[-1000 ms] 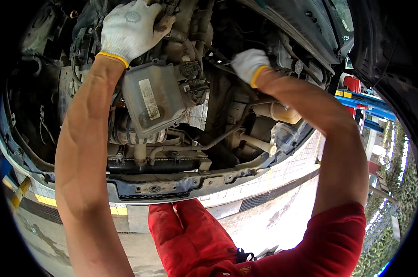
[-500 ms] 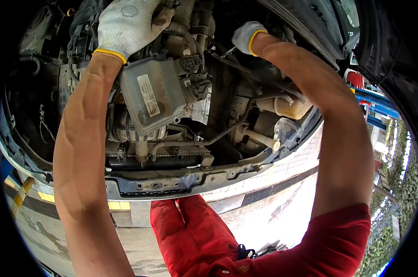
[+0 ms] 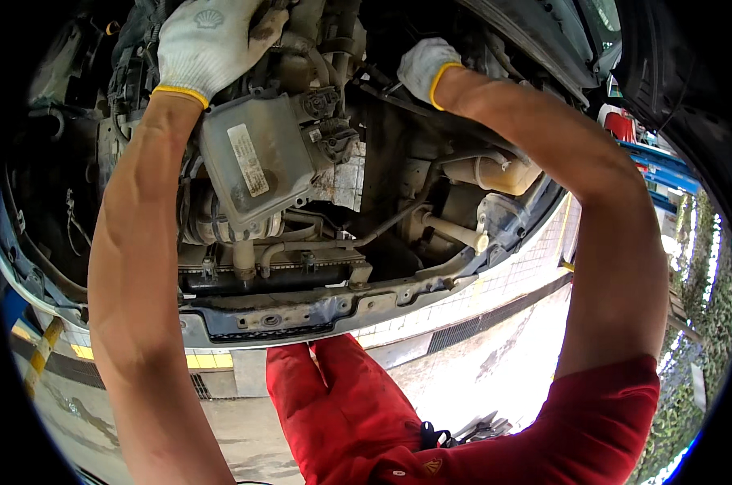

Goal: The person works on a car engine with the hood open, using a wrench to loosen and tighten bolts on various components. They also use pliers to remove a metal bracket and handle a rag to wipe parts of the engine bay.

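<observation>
One left hand (image 3: 208, 47), one right hand (image 3: 425, 69), both gloved, over one engine bay (image 3: 338, 311).
Left: upper left, grip indeterminable. Right: curled around one thin metal rod (image 3: 393, 87), upper centre. Nearby: one grey box (image 3: 277, 158); two forearms (image 3: 139, 267) obstructing the view.

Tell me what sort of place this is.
Likely a vehicle repair workshop: an exposed engine bay under a raised hood, with a slotted drain grate in the floor.

Gap (image 3: 382, 166) beside grey box (image 3: 279, 149) — pipe (image 3: 393, 223) across
</observation>
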`<action>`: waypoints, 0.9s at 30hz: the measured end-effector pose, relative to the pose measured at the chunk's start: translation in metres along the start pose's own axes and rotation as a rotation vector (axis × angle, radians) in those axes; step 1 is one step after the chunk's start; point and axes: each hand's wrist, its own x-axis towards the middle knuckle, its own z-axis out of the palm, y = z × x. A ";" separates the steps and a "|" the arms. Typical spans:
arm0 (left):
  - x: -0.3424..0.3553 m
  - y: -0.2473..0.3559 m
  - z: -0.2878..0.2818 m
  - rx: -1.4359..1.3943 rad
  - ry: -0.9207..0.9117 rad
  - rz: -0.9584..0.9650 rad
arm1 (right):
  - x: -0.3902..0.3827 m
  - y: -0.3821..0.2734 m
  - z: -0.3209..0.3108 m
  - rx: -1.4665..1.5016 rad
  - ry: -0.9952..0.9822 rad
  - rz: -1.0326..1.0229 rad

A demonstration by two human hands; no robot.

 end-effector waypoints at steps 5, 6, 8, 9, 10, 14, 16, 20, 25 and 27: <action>0.000 0.002 0.002 0.037 0.051 0.047 | -0.018 -0.006 0.021 -0.072 0.025 0.060; 0.001 0.001 0.001 0.038 0.057 0.044 | -0.019 0.001 0.019 -0.071 0.076 0.022; -0.001 0.001 0.004 0.039 0.067 0.034 | -0.020 -0.004 0.011 -0.124 -0.064 0.066; 0.000 0.005 0.004 0.034 0.061 0.026 | -0.026 -0.017 0.014 -0.232 -0.100 0.144; 0.002 0.007 0.003 0.030 0.054 0.018 | -0.030 -0.023 0.018 -0.339 -0.136 0.221; 0.007 0.011 0.004 0.025 0.057 0.063 | -0.042 -0.012 0.019 0.139 -0.290 0.114; 0.003 -0.001 0.012 0.072 -0.049 0.057 | -0.046 -0.019 0.015 0.319 -0.256 0.228; 0.003 -0.012 0.016 0.171 -0.191 0.032 | -0.071 -0.016 -0.029 1.247 -0.329 -0.068; 0.009 -0.003 0.020 0.171 -0.206 0.029 | -0.060 -0.114 0.001 1.383 0.051 -0.201; 0.012 0.002 0.025 0.174 -0.202 0.044 | -0.032 -0.141 0.018 1.642 -0.098 -0.139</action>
